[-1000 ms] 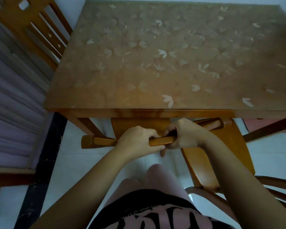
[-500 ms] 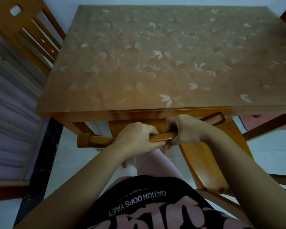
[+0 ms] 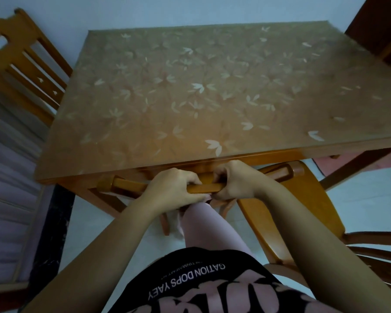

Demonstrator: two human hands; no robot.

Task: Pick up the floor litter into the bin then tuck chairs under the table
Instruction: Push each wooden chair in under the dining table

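Chair back (image 3: 127, 187) nearer table (image 3: 212, 98) than before.

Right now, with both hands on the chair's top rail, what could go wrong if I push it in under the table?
Pinched knuckles: the left hand and right hand grip the top rail just below the table edge. Snagging: the second chair's seat sits close by the rail's right end, so the two chairs may catch.

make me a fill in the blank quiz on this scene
The left hand and right hand grip the top rail of a brown wooden ____.
The slatted chair back with a cut-out hole stands on the ____ side of the flower-patterned rectangular table.
The person's printed shirt is mainly ____.
Answers: chair, left, black
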